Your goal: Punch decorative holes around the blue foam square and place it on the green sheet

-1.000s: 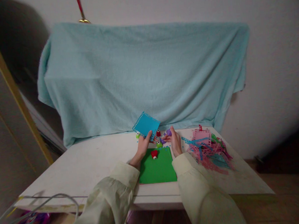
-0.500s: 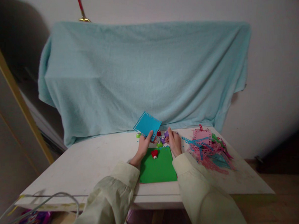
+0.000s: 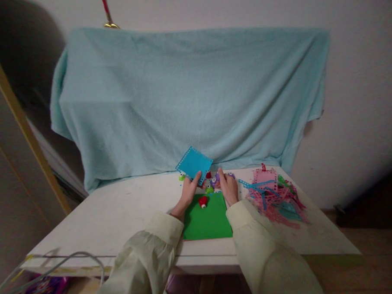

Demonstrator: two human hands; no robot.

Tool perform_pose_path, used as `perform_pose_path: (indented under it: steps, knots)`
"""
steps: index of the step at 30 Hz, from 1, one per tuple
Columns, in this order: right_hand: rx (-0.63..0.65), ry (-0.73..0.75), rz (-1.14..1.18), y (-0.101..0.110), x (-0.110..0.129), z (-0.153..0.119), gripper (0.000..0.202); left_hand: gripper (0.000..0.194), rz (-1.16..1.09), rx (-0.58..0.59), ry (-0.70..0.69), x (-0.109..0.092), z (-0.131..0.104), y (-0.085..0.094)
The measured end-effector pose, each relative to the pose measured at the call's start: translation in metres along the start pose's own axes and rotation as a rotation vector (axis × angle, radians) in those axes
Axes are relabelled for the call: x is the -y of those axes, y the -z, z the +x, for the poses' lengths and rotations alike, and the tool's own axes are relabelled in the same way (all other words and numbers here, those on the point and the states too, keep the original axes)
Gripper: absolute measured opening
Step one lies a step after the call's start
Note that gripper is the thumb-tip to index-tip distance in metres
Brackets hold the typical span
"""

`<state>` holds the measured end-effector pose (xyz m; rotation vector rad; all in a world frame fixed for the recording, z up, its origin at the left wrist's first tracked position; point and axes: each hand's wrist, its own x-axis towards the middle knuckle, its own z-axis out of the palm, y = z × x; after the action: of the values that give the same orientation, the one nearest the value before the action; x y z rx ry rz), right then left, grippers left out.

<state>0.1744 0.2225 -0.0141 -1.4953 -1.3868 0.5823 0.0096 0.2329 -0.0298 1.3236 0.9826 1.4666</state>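
Note:
A square blue sheet [image 3: 194, 162] with small holes punched along its edges is pinched in my left hand [image 3: 189, 191], tilted above the table. My right hand [image 3: 229, 188] is closed just to the right, apart from the sheet; whatever its fingers may hold is too small to make out. Between and behind the hands sit several small punches with eyes, among them a green one [image 3: 209, 189] and a purple one [image 3: 213, 181]. A red punch [image 3: 202, 201] rests on the green sheet [image 3: 207, 220] in front of me.
Punched pink, blue and green sheets and strips [image 3: 272, 195] lie heaped on the right of the white table [image 3: 121, 215]. A light blue cloth [image 3: 193, 95] hangs behind it. A cable [image 3: 80, 253] curves over the front left edge.
My right hand has shifted slightly, and a purple punch behind it shows more. The blue sheet has moved very slightly right in my left hand.

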Motion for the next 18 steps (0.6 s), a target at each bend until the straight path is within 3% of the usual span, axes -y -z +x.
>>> perform_pose_path:
  steps: [9, 18]
  knots:
    - [0.066, -0.006, 0.115, 0.0025, 0.0064, -0.0027, 0.054, 0.046, 0.009, 0.016, 0.008, -0.0022, -0.001, -0.001]
    - [0.069, 0.073, 0.072, -0.0028, 0.007, -0.0056, 0.046, 0.048, 0.011, 0.022, 0.015, 0.0042, 0.0023, -0.0003]
